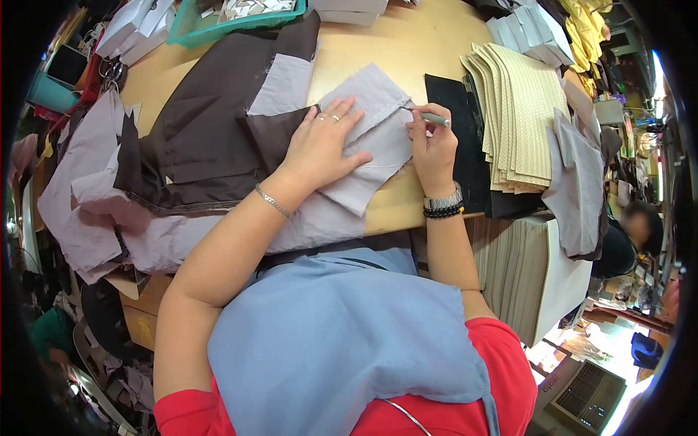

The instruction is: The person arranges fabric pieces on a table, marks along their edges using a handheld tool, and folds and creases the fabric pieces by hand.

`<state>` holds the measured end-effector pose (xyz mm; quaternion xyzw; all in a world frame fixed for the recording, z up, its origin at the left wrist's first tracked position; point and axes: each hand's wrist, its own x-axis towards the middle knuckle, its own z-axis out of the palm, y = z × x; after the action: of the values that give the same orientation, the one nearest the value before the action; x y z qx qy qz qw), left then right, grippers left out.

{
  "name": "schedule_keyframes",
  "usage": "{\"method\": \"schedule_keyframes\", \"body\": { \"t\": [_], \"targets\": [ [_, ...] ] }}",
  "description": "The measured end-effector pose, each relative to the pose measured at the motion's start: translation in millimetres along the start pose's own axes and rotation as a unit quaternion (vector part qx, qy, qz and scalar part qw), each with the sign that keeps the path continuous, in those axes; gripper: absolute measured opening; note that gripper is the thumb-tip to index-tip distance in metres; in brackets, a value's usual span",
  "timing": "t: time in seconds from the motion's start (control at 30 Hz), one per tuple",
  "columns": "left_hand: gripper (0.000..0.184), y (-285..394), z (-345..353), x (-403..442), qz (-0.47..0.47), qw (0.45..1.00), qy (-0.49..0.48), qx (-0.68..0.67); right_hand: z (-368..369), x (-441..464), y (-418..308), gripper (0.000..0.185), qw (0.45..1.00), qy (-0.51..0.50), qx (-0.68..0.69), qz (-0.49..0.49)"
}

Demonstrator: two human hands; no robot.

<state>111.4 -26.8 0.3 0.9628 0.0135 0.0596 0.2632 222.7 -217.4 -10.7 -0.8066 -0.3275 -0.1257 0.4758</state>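
My left hand (327,142) lies spread on light grey fabric (382,145), its fingers apart near the edge of a dark brown garment piece (211,109). In my right hand (434,142) is a slim greenish pen-like tool (434,118), pinched between thumb and fingers. The tool's dark tip is at the upper right edge of the grey fabric, by a seam or fold. More grey fabric hangs from under the brown piece along the table's front edge.
A stack of cream patterned sheets (520,116) lies right of black material (454,138). A teal basket (190,33) with small white pieces and white boxes (534,33) stand at the back of the table (392,43). Another person (618,247) is at the far right.
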Motion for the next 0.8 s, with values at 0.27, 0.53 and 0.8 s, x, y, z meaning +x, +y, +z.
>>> {"method": "schedule_keyframes", "body": {
  "t": [0.27, 0.53, 0.8],
  "targets": [
    [0.071, -2.5, 3.4, 0.1, 0.007, 1.0, 0.008, 0.004, -1.0, 12.2, 1.3, 0.011, 0.998, 0.02, 0.036, 0.045],
    [0.072, -3.5, 3.9, 0.0, 0.009, 1.0, 0.006, 0.006, -7.8, 23.1, 17.2, 0.012, 0.994, 0.054, 0.039, 0.083],
    [0.075, -5.0, 5.2, -0.4, 0.011, 1.0, 0.01, 0.02, -12.9, 6.7, -20.7, 0.021, 0.9, -0.006, 0.341, 0.273]
  ]
}}
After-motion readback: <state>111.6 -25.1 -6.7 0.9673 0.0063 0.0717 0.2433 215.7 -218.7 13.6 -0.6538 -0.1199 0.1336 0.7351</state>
